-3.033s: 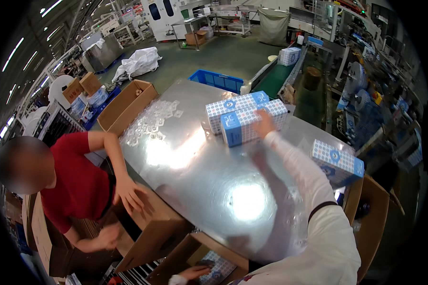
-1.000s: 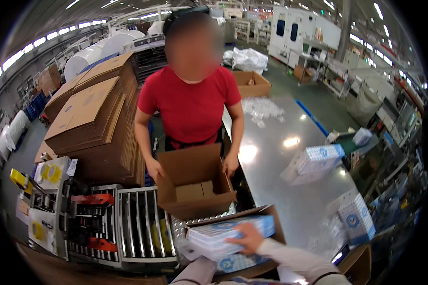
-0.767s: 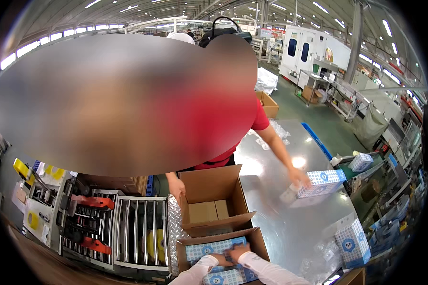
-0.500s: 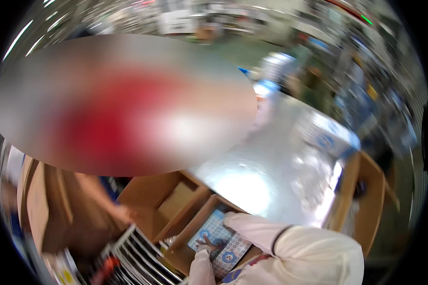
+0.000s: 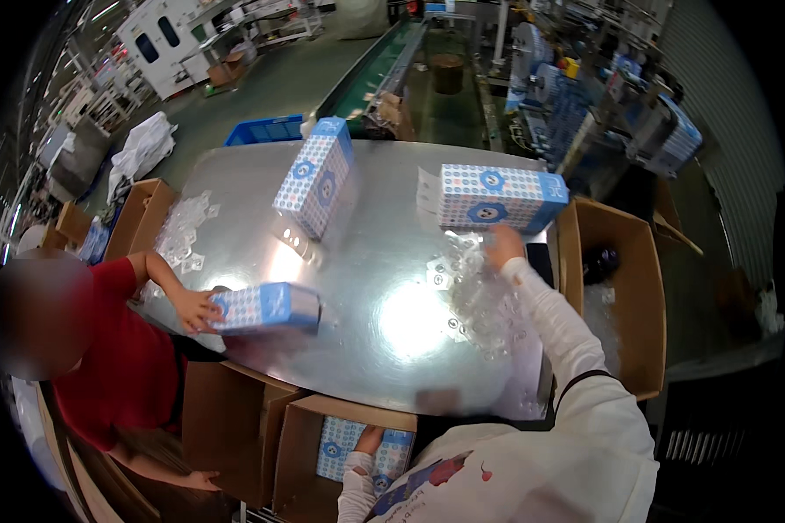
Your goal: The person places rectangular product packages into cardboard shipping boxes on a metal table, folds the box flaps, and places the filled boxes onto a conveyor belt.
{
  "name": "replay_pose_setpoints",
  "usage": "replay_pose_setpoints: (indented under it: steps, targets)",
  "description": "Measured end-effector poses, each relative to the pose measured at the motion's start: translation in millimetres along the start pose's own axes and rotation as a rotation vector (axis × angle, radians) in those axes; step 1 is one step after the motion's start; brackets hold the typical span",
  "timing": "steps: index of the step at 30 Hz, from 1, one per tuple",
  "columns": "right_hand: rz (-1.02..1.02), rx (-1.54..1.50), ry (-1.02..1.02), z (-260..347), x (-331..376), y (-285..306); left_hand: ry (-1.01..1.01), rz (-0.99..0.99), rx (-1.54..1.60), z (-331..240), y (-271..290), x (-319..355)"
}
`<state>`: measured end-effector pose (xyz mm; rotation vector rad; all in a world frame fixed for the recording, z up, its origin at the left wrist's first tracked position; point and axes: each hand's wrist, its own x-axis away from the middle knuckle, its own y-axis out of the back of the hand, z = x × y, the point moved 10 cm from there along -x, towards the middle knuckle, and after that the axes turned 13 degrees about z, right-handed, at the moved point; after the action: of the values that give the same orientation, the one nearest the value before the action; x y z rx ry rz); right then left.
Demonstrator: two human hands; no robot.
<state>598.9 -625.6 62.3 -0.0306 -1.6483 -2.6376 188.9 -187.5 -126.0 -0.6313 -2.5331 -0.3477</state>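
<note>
My left hand [image 5: 371, 440] reaches into an open cardboard carton [image 5: 298, 436] at the table's near edge. Its fingers lie flat on blue-and-white patterned packs [image 5: 342, 436] inside, and the sleeve covers part of them. My right arm stretches across the metal table, and my right hand [image 5: 504, 248] is at the near edge of a long blue-and-white pack [image 5: 497, 199] in clear film. Its fingers look extended and not wrapped round the pack. Loose clear plastic bags [image 5: 475, 296] lie just beside that hand.
At the left, a person in red has a hand [image 5: 196, 309] on another pack [image 5: 266, 308]. A further pack [image 5: 316, 179] stands near the far edge of the table [image 5: 384, 261]. Open cartons border it at right [image 5: 624, 305] and near left [image 5: 222, 427]. A conveyor [image 5: 375, 74] runs beyond.
My right hand has left the packs in the near carton and gone out to the long pack across the table. My left hand stays in the carton. The view has turned and sharpened.
</note>
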Motion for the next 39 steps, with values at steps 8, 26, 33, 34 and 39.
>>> replay_pose_setpoints:
  steps: [8, 26, 33, 34, 39]
  targets:
    - [0.361, -0.219, -0.429, -145.4, -53.3, -73.4, 0.338, -0.033, 0.099, -20.7, 7.9, 22.5]
    - [-0.108, -0.944, 0.048, -77.6, 27.2, 63.3, -0.059, -0.789, -0.110, -59.6, 51.5, 219.6]
    - [0.953, -1.154, 0.410, 302.2, 311.8, -63.7, -0.574, -0.459, 0.771, -237.2, 7.5, 132.8]
    - [0.956, -1.223, 0.407, 318.2, 329.5, -84.1, -0.552, -0.524, 0.896, -221.9, 5.1, 124.7]
    - [1.147, -1.123, 0.370, 316.7, 311.6, -102.0, -0.438, -0.659, 1.022, -179.7, 5.3, 123.6]
